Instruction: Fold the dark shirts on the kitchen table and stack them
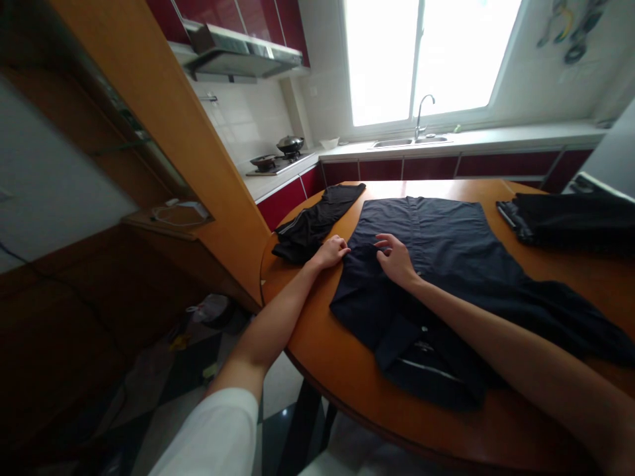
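Note:
A dark navy button shirt (446, 238) lies spread on the wooden table, its collar (421, 357) towards me and its hem at the far side. My left hand (333, 252) is closed, fingertips pinching the shirt's left edge, where the sleeve is laid inward over the body. Just to the right, my right hand (397, 259) hovers over the cloth with thumb and fingers curved and apart. Nothing shows between its fingers. One sleeve (575, 314) stretches out to the right, partly behind my right forearm.
Crumpled dark clothing (317, 221) lies at the table's far left. A folded black stack of clothes (575, 218) sits on the right. The round table (317, 337) has its edge close to my body. Beyond are a stove with pans (290, 144) and a sink (411, 141).

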Demonstrator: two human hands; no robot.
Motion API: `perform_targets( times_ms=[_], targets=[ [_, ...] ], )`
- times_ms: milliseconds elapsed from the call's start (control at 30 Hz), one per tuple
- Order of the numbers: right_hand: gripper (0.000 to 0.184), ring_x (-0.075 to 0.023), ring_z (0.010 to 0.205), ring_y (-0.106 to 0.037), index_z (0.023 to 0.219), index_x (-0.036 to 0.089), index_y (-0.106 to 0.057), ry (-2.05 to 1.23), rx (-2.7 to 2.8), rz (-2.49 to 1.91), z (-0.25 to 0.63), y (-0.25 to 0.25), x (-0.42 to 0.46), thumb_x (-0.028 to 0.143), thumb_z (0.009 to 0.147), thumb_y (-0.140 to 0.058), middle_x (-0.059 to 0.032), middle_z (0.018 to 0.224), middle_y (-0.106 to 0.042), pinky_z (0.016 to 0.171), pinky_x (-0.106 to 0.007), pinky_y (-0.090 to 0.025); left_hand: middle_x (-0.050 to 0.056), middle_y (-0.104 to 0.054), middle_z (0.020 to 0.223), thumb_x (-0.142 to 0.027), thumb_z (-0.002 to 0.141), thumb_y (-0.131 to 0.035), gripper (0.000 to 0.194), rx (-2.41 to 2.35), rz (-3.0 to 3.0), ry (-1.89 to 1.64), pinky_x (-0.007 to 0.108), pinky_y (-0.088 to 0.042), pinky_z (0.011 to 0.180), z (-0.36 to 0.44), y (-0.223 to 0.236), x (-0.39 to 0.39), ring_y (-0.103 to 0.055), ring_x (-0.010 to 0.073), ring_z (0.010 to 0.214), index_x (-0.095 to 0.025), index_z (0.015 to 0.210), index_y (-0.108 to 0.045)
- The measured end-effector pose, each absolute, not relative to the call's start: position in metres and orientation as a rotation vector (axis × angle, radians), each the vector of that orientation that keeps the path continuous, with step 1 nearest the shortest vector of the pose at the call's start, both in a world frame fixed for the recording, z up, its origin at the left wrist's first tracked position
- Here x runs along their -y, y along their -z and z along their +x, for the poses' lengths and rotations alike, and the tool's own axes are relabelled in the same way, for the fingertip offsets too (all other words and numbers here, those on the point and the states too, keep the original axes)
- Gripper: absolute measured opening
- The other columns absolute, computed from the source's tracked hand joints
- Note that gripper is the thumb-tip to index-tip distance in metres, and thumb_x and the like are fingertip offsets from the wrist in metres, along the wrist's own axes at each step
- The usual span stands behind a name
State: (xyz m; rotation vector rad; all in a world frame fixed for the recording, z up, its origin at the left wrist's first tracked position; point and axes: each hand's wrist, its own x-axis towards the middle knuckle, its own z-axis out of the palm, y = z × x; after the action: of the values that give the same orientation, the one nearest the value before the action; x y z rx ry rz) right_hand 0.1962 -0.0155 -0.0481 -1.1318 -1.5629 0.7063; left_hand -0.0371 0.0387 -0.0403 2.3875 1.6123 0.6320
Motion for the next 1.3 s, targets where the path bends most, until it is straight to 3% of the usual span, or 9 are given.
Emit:
perform_targets(
  times_ms=[133, 267, 600, 733, 867, 967, 1100, 1200, 1300],
  targets=[
    [0.041, -0.0118, 0.057, -0.055, 0.111, 0.015, -0.067, -0.654, 1.587, -1.162, 0.199, 0.049, 0.014, 0.012, 0.074, -0.052, -0.006, 0.1, -0.073, 0.065, -0.028, -0.05, 0.007, -0.063, 0.09, -0.027, 0.092, -0.062, 0.015, -1.641, 2.378, -0.689, 0.03, -0.048, 0.083, -0.035, 0.044, -0.039, -0.058, 0.0185, 0.082, -0.015, 0.085, -0.066],
    [0.036, -0.0157, 0.07, -0.062, 0.103, 0.017, -0.072, -0.527, 1.754, -1.254, 0.202, 0.052, 0.017, 0.011, 0.075, -0.052, -0.0052, 0.1, -0.073, 0.077, -0.03, -0.051, 0.004, -0.068, 0.086, -0.028, 0.089, -0.066, 0.011, -1.665, 2.32, -0.731, 0.028, -0.049, 0.077, -0.037, 0.044, -0.04, -0.061, 0.0178, 0.077, -0.017, 0.085, -0.067],
    [0.038, -0.0263, 0.103, -0.064, 0.116, 0.021, -0.071, -0.162, 2.211, -1.478, 0.207, 0.042, 0.035, 0.012, 0.088, -0.048, -0.0099, 0.122, -0.067, 0.092, -0.036, -0.049, 0.004, -0.074, 0.084, -0.026, 0.088, -0.066, 0.011, -1.637, 2.289, -0.803, 0.025, -0.052, 0.074, -0.041, 0.047, -0.042, -0.067, 0.0172, 0.075, -0.019, 0.088, -0.074],
    [0.04, -0.0293, 0.131, -0.049, 0.126, 0.017, -0.068, 0.024, 2.341, -1.26, 0.205, 0.035, 0.04, 0.015, 0.094, -0.043, -0.0139, 0.138, -0.06, 0.108, -0.042, -0.04, 0.006, -0.076, 0.091, -0.021, 0.092, -0.056, 0.02, -1.652, 2.25, -0.937, 0.026, -0.053, 0.079, -0.05, 0.043, -0.046, -0.07, 0.0174, 0.08, -0.016, 0.096, -0.075],
    [0.05, -0.0243, 0.151, -0.026, 0.149, 0.02, -0.049, -0.104, 2.61, -0.812, 0.195, 0.037, 0.048, 0.038, 0.103, -0.039, -0.0088, 0.16, -0.039, 0.123, -0.044, -0.021, 0.009, -0.077, 0.1, -0.024, 0.094, -0.052, 0.026, -1.484, 2.247, -1.072, 0.029, -0.054, 0.089, -0.053, 0.041, -0.046, -0.072, 0.0194, 0.093, -0.015, 0.102, -0.075],
    [0.064, -0.0269, 0.153, -0.022, 0.156, 0.018, -0.037, -0.287, 2.778, -0.739, 0.189, 0.043, 0.053, 0.054, 0.103, -0.035, -0.0119, 0.164, -0.03, 0.124, -0.051, -0.016, 0.01, -0.07, 0.128, -0.032, 0.098, -0.048, 0.035, -1.209, 2.393, -0.879, 0.034, -0.045, 0.108, -0.044, 0.044, -0.043, -0.062, 0.0219, 0.123, -0.017, 0.12, -0.072],
    [0.071, -0.0296, 0.153, -0.018, 0.157, 0.015, -0.035, -0.382, 2.805, -0.719, 0.191, 0.044, 0.055, 0.058, 0.101, -0.04, -0.0154, 0.164, -0.023, 0.124, -0.054, -0.014, 0.002, -0.039, 0.16, -0.041, 0.103, -0.039, 0.047, -1.205, 2.546, -0.351, 0.052, -0.018, 0.123, -0.033, 0.049, -0.04, -0.027, 0.0255, 0.152, -0.031, 0.147, -0.051],
    [0.062, -0.0281, 0.15, -0.029, 0.148, 0.018, -0.051, -0.513, 2.755, -0.603, 0.197, 0.035, 0.057, 0.055, 0.099, -0.046, -0.0127, 0.159, -0.037, 0.123, -0.048, -0.022, -0.001, -0.022, 0.167, -0.049, 0.105, -0.03, 0.051, -1.301, 2.572, -0.141, 0.063, -0.009, 0.12, -0.033, 0.051, -0.043, -0.01, 0.0288, 0.155, -0.038, 0.154, -0.036],
    [0.043, -0.0232, 0.128, -0.06, 0.118, 0.025, -0.075, -0.717, 2.597, -0.601, 0.201, 0.028, 0.059, 0.052, 0.099, -0.048, -0.0044, 0.134, -0.067, 0.108, -0.033, -0.045, -0.002, -0.019, 0.168, -0.053, 0.105, -0.026, 0.053, -1.324, 2.572, -0.134, 0.063, -0.009, 0.12, -0.037, 0.05, -0.046, -0.008, 0.0282, 0.156, -0.04, 0.156, -0.032]
  ],
)
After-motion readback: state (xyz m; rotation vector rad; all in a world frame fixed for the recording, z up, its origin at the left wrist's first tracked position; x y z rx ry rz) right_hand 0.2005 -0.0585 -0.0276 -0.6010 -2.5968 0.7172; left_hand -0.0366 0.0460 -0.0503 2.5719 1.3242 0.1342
